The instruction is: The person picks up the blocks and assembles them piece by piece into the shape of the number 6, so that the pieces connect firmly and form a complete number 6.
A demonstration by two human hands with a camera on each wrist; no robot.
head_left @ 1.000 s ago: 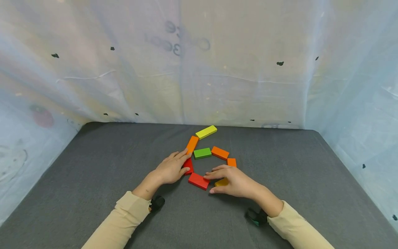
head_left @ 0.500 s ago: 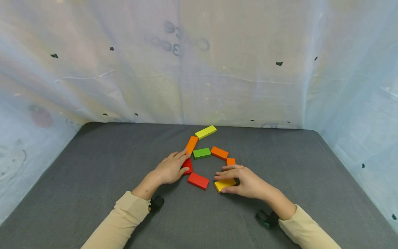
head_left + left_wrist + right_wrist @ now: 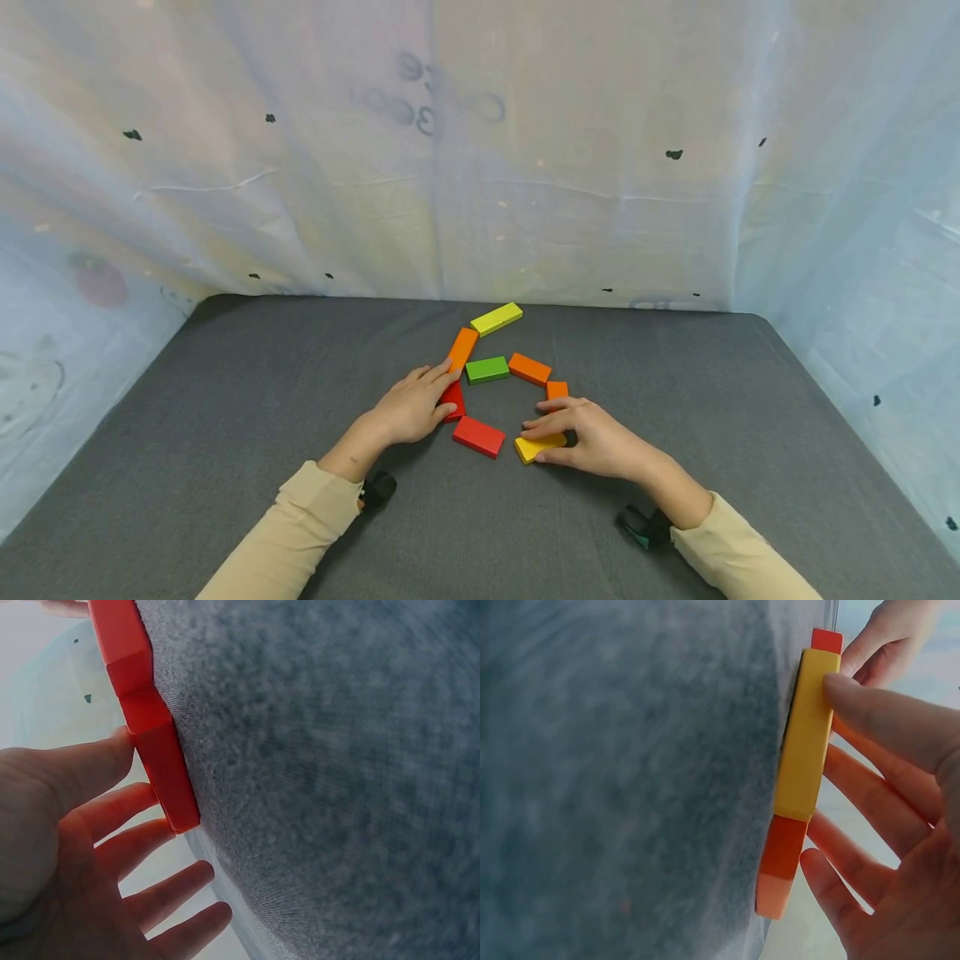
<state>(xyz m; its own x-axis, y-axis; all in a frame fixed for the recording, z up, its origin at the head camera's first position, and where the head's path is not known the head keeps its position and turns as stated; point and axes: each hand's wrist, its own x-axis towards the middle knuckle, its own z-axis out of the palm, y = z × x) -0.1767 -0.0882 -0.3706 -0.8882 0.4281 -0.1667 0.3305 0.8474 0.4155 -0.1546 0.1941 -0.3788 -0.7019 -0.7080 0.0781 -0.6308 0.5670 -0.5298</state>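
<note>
In the head view, my left hand [image 3: 408,408] rests with fairly straight fingers on a red block [image 3: 455,402] and the end of an orange block [image 3: 463,346]. The left wrist view shows that thumb touching the side of the red block [image 3: 161,761]. With thumb and fingers, my right hand [image 3: 596,437] pinches a yellow block [image 3: 531,448]; the right wrist view has its thumb on the near side of the yellow block [image 3: 806,742]. A second red block [image 3: 478,437] lies between the hands, apart from the yellow one. The right fingers partly hide a short-looking orange block [image 3: 557,389].
A green block [image 3: 487,370] and another orange block [image 3: 530,368] lie behind the hands, forming a rough ring with the others. Farthest back is a lime-yellow block [image 3: 497,318]. Grey cloth [image 3: 300,367] covers the table, with pale hanging sheets [image 3: 585,167] around it.
My right hand has moved right, away from the second red block, and taken the yellow block between thumb and fingers. The yellow block then shifts slightly left. My left hand stays put.
</note>
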